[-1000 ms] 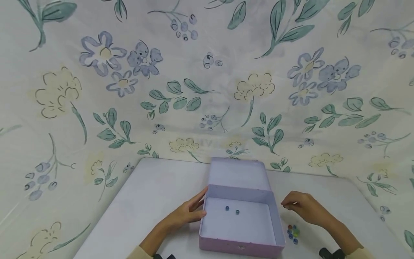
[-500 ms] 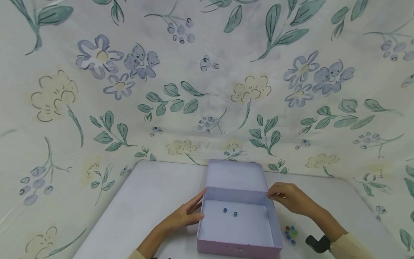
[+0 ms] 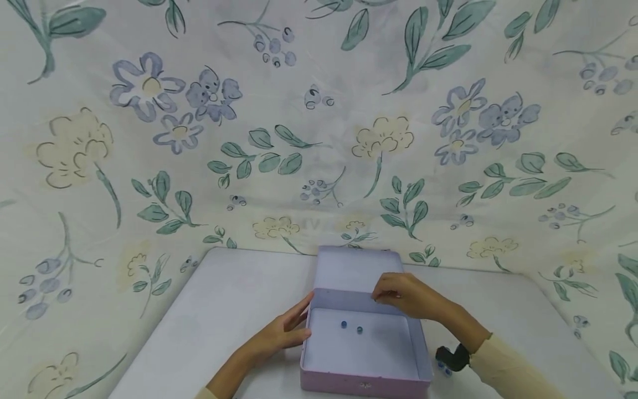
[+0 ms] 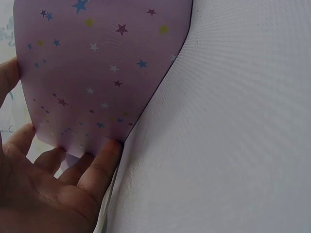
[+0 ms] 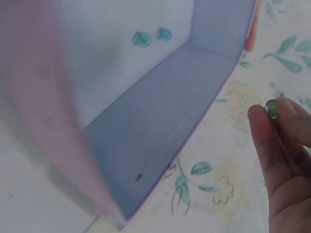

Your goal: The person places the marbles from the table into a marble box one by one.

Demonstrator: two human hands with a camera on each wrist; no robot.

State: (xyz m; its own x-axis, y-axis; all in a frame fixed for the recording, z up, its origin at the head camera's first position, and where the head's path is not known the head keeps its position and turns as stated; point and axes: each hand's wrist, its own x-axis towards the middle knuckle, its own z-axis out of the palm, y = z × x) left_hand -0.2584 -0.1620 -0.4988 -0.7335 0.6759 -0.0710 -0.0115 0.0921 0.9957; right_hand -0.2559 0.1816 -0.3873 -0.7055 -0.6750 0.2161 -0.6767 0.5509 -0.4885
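A purple box (image 3: 329, 379) stands on the white table with its lid raised at the back. On its floor lie a blue marble (image 3: 344, 325) and a greenish marble (image 3: 360, 330), slightly apart. My left hand (image 3: 279, 335) rests against the left wall; in the left wrist view its fingertips touch the star-printed side (image 4: 116, 73). Over the back right part of the box, my right hand (image 3: 408, 293) pinches a green glass marble (image 5: 272, 109) between thumb and fingers, plain in the right wrist view and hidden in the head view.
More marbles (image 3: 445, 369) lie on the table right of the box, partly covered by the black wrist device (image 3: 454, 358). The lid (image 3: 356, 269) leans back near the table's far edge. Behind the table hangs a floral cloth (image 3: 279, 183).
My right hand has moved left from beside the box to above its back part, holding the marble. My left hand keeps its place at the box's left wall.
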